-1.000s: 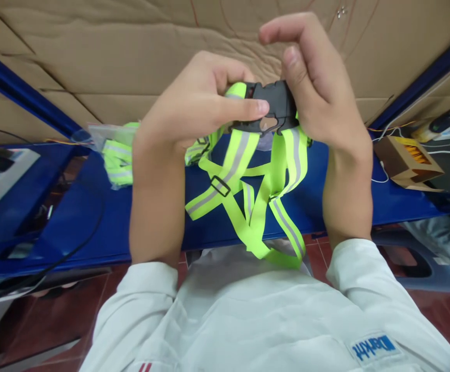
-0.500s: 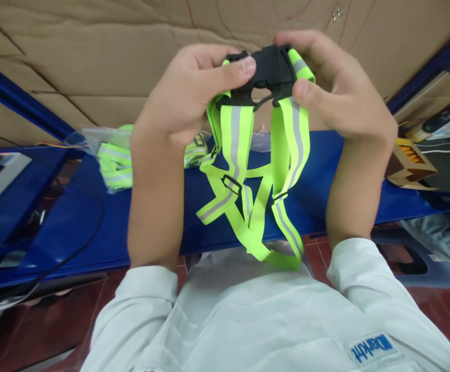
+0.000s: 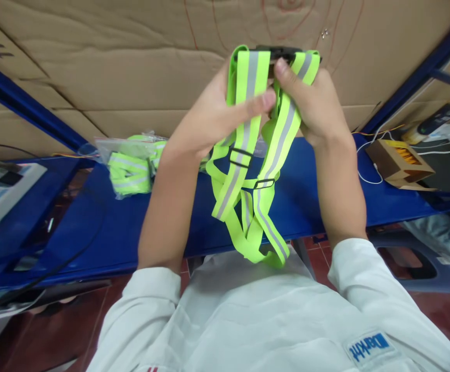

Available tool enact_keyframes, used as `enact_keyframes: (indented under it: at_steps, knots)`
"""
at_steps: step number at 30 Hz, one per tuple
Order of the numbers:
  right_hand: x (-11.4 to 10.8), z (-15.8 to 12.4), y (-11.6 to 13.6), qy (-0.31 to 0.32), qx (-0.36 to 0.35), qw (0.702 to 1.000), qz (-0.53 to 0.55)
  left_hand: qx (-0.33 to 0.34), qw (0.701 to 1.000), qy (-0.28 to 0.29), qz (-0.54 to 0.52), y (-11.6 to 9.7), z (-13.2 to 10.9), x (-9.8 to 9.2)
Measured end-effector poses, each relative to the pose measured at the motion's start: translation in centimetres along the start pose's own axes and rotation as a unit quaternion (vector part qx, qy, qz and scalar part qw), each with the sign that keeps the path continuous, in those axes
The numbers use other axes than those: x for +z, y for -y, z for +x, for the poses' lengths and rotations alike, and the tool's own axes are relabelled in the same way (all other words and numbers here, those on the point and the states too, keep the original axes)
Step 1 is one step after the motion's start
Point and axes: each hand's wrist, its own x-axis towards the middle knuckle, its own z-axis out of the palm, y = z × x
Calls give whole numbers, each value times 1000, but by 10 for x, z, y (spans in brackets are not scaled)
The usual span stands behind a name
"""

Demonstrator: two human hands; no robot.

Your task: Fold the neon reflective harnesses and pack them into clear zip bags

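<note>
1. A creased cardboard wall (image 3: 132, 77) with red lines drawn on it closes off the far side, behind the hands.
2. A blue shelf (image 3: 298, 191) runs left to right. Its near edge passes just in front of the person's body, and blue surface shows between the forearms and out to either side.
3. Slanting blue posts mark the far corners: a left post (image 3: 27, 106) and a right post (image 3: 407, 88).
4. A grey plastic piece (image 3: 438, 274) with a dark opening sits low at the near right, beyond the shelf edge.
5. The strap harness (image 3: 283, 134), yellow-green with silver stripes, hangs from both hands over the middle of the shelf, its lowest loop reaching past the near edge in view.
6. The left hand (image 3: 219, 113) is closed on the harness, thumb across the left strap, other fingers mostly hidden behind.
7. The right hand (image 3: 314, 103) grips the upper right part, thumb tip by the buckle (image 3: 281, 51); its other fingers are hidden.
8. On the right, an open carton (image 3: 403, 163) holds yellow contents; a white cable (image 3: 370, 182) loops between it and the right forearm.
9. A clear bag (image 3: 130, 173) of similar straps lies just left of the left forearm.
10. The black buckle is nearly edge-on; I cannot tell whether it is latched.
</note>
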Motion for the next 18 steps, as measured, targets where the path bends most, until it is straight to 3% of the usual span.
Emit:
enact_keyframes:
  at_steps: [3, 4, 7, 11, 14, 18]
  knots:
    - [-6, 0, 0, -18, 64, 997, 28, 47, 991, 52, 114, 12, 5, -10]
    - [-7, -1, 1, -11, 76, 997, 30, 35, 991, 38, 120, 16, 8, -14]
    - [-7, -8, 4, 36, 89, 995, 17, 26, 995, 9, 95, 21, 14, -20]
    - [-4, -11, 2, 118, 77, 990, 20, 58, 998, -7, 31, 18, 17, -15]
    - [2, -11, 4, 131, 61, 987, 70, 75, 997, -20, 2, 16, 17, -10]
    - [8, -11, 14, 122, 123, 972, 156, 97, 995, -4, -19, 15, 16, -9]
